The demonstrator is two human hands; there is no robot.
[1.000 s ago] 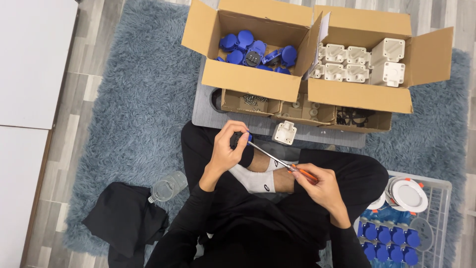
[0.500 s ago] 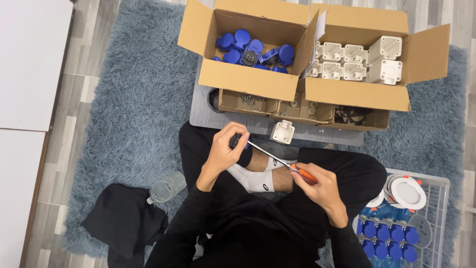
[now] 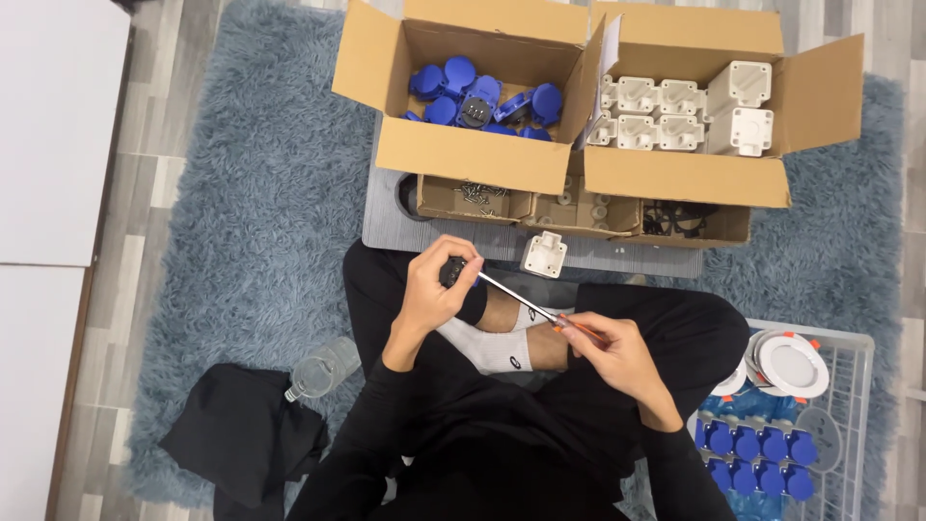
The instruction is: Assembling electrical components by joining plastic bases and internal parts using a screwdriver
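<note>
Blue part: a small dark-and-blue round part [image 3: 455, 271] sits inside the curled fingers of the left hand [image 3: 436, 289], above the person's crossed legs.
Screwdriver: a screwdriver [image 3: 526, 301] with an orange handle runs from the right hand [image 3: 612, 355] up to the part, its tip meeting the part at the left fingertips.
Left fingers: closed narrowly round the part, thumb on its near side.
Right fingers: wrapped about the handle, the shaft pointing away from them toward the left hand.
White housing: a white square housing [image 3: 543, 255] stands on the grey board [image 3: 386, 217] just beyond the screwdriver shaft, apart from both hands.
Beyond the fingers: an open box of blue parts [image 3: 482, 96] and an open box of white housings [image 3: 675, 111], with a low tray of screws [image 3: 477, 196] in front.
Right of the right hand: a wire basket [image 3: 854, 405] holding rows of blue-capped pieces.
Progress: judging by the full boxes and the rows in the basket, some pieces look finished and many remain; this one is mid-screwing.
</note>
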